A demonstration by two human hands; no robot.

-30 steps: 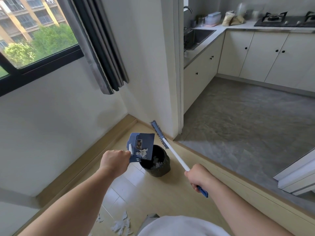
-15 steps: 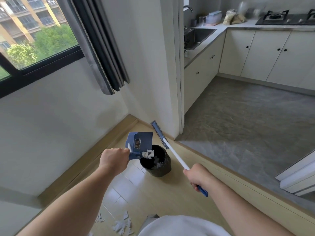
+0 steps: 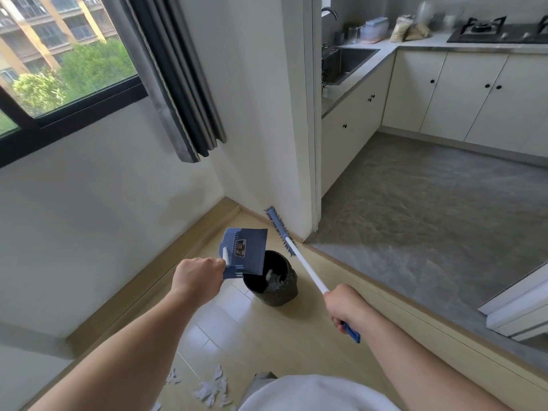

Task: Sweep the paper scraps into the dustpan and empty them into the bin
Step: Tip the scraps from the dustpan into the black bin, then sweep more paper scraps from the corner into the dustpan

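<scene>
My left hand (image 3: 199,279) grips the white handle of a blue dustpan (image 3: 245,253), which is tipped steeply with its lower edge over the rim of a black bin (image 3: 286,287). White paper scraps (image 3: 274,281) lie inside the bin. My right hand (image 3: 345,307) holds the white shaft of a broom (image 3: 299,259) near its blue end grip; the blue broom head points up and away toward the wall corner, above and behind the bin. More paper scraps (image 3: 211,388) lie on the wooden floor close to my body.
A white wall with a wooden skirting (image 3: 154,274) runs along the left under a window and grey curtain (image 3: 175,84). A raised grey kitchen floor (image 3: 430,221) with a wooden step edge lies to the right, with cabinets (image 3: 353,129) and a sink beyond.
The dustpan has tilted up more steeply over the bin, and the scraps that sat at its lip have slid off into the bin. The broom has stayed nearly still.
</scene>
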